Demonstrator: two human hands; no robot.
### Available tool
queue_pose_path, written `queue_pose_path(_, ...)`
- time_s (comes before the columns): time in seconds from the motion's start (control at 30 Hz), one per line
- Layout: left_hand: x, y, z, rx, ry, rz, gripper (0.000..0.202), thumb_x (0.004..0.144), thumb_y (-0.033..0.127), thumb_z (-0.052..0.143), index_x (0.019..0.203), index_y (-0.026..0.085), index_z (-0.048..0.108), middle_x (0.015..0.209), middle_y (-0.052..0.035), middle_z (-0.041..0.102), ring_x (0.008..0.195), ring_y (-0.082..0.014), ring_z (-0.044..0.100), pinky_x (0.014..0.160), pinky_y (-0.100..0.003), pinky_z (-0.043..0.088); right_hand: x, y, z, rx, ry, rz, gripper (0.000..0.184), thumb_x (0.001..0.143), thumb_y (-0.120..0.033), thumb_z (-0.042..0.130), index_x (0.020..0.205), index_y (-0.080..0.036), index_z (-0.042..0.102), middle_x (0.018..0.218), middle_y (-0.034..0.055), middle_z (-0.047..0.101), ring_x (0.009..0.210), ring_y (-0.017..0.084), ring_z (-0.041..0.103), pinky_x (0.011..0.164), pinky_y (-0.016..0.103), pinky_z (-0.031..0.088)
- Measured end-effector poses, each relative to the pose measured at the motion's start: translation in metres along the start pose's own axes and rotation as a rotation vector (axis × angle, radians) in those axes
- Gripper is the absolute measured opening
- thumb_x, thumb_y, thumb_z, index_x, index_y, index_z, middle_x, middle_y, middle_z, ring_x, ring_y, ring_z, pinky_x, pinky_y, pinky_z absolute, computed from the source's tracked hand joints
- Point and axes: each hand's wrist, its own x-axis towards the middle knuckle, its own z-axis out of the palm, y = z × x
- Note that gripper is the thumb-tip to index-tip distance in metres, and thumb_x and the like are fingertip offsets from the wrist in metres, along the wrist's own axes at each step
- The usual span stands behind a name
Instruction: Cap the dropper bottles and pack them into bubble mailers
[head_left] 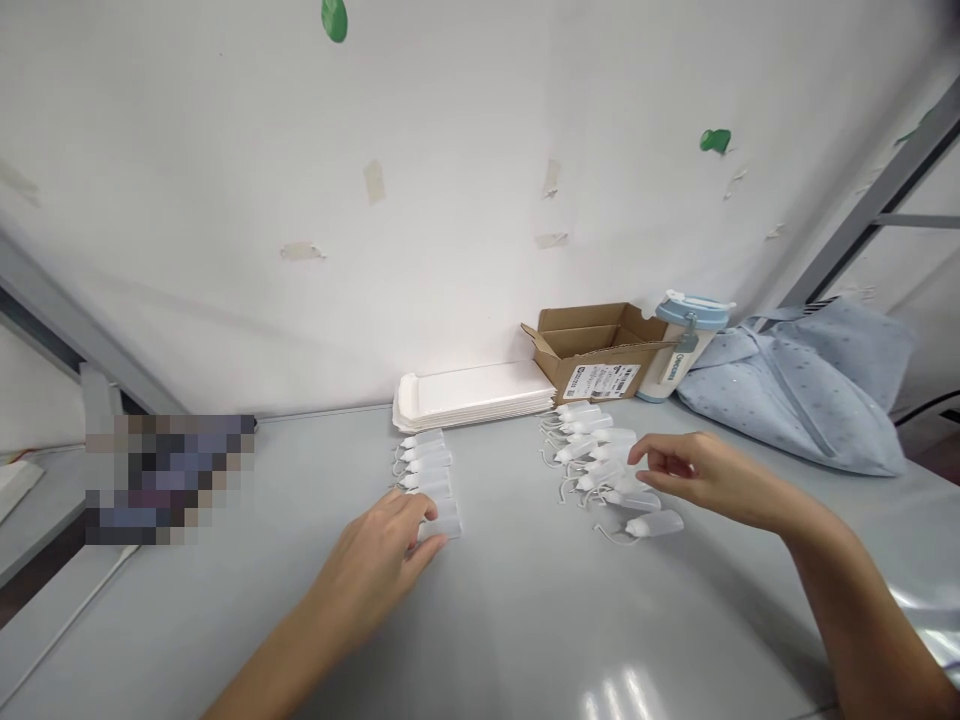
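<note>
Two groups of small white bottle-shaped plastic pieces with thin loops lie on the grey table [525,620]. My left hand [379,570] rests on the table with its fingertips pressed against the nearest piece of the left row of white pieces [429,475]; the fingers are curled and close together. My right hand [694,472] hovers over the right pile of white pieces [600,455], fingers bent and apart, nothing seen in them. One white piece [654,524] lies apart just below that hand.
A stack of white trays [472,395] lies against the white wall. To its right stand an open cardboard box [596,350], a blue-lidded cup [686,345] and a light blue cloth bag [810,395]. A blurred patch [169,480] lies at left.
</note>
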Motion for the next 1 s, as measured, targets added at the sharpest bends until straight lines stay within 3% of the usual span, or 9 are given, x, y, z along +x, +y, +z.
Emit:
queue_pose_path(0.2, 0.0, -0.001, 0.002, -0.003, -0.02, -0.016, 0.023, 0.088, 0.033, 0.038, 0.096, 0.02, 0.056, 0.079, -0.002, 0.053, 0.065, -0.0182, 0.053, 0.062, -0.031, 0.04, -0.003, 0.002, 0.004, -0.094, -0.1, 0.085, 0.024, 0.078, -0.037, 0.053, 0.098, -0.026, 0.059, 0.093, 0.0028, 0.056, 0.076, 0.019, 0.056, 0.066, 0.03, 0.045)
queue_pose_path(0.3, 0.0, 0.0, 0.003, -0.006, -0.022, 0.0, 0.024, 0.088, 0.034, 0.038, 0.095, 0.019, 0.056, 0.08, -0.0023, 0.053, 0.067, -0.0187, 0.053, 0.063, -0.031, 0.04, -0.001, 0.002, 0.011, -0.074, -0.138, 0.111, 0.02, 0.078, -0.035, 0.052, 0.095, -0.026, 0.059, 0.096, 0.0033, 0.054, 0.077, 0.019, 0.056, 0.069, 0.032, 0.045)
queue_pose_path(0.47, 0.0, 0.002, 0.002, -0.018, -0.003, 0.004, 0.023, 0.087, 0.034, 0.039, 0.094, 0.019, 0.056, 0.078, -0.0017, 0.052, 0.065, -0.0181, 0.052, 0.061, -0.03, 0.039, 0.001, -0.006, 0.009, -0.007, -0.127, 0.038, 0.017, 0.079, -0.035, 0.053, 0.089, -0.024, 0.061, 0.094, 0.0032, 0.055, 0.078, 0.019, 0.055, 0.069, 0.031, 0.043)
queue_pose_path(0.6, -0.003, 0.008, 0.004, -0.128, 0.025, 0.033, 0.025, 0.088, 0.037, 0.039, 0.094, 0.021, 0.057, 0.073, -0.0003, 0.051, 0.064, -0.0173, 0.051, 0.06, -0.029, 0.039, 0.002, -0.026, 0.007, 0.095, -0.06, -0.115, 0.018, 0.082, -0.038, 0.053, 0.088, -0.023, 0.06, 0.089, 0.0032, 0.055, 0.079, 0.018, 0.052, 0.067, 0.03, 0.041)
queue_pose_path(0.73, -0.007, 0.022, 0.008, -0.397, 0.026, 0.06, 0.028, 0.087, 0.041, 0.043, 0.104, 0.023, 0.057, 0.077, -0.0001, 0.056, 0.07, -0.0164, 0.052, 0.062, -0.026, 0.041, 0.005, -0.058, 0.028, 0.292, -0.035, -0.295, 0.01, 0.083, -0.03, 0.055, 0.085, -0.02, 0.058, 0.086, 0.0022, 0.056, 0.08, 0.016, 0.051, 0.073, 0.029, 0.041)
queue_pose_path(0.87, -0.011, 0.035, 0.01, -0.638, -0.008, 0.066, 0.036, 0.088, 0.042, 0.044, 0.116, 0.023, 0.055, 0.086, -0.0008, 0.06, 0.073, -0.0148, 0.054, 0.062, -0.023, 0.042, 0.002, -0.087, 0.055, 0.429, -0.097, -0.349, 0.004, 0.08, -0.021, 0.058, 0.084, -0.019, 0.057, 0.085, 0.0003, 0.057, 0.08, 0.013, 0.052, 0.075, 0.027, 0.04)
queue_pose_path(1.0, -0.014, 0.04, 0.005, -0.747, -0.028, 0.04, 0.031, 0.088, 0.042, 0.045, 0.106, 0.022, 0.061, 0.083, -0.0005, 0.062, 0.076, -0.015, 0.055, 0.065, -0.023, 0.042, -0.003, -0.103, 0.066, 0.511, -0.198, -0.345, 0.006, 0.077, -0.019, 0.06, 0.083, -0.019, 0.058, 0.083, -0.0007, 0.057, 0.079, 0.013, 0.053, 0.073, 0.026, 0.04)
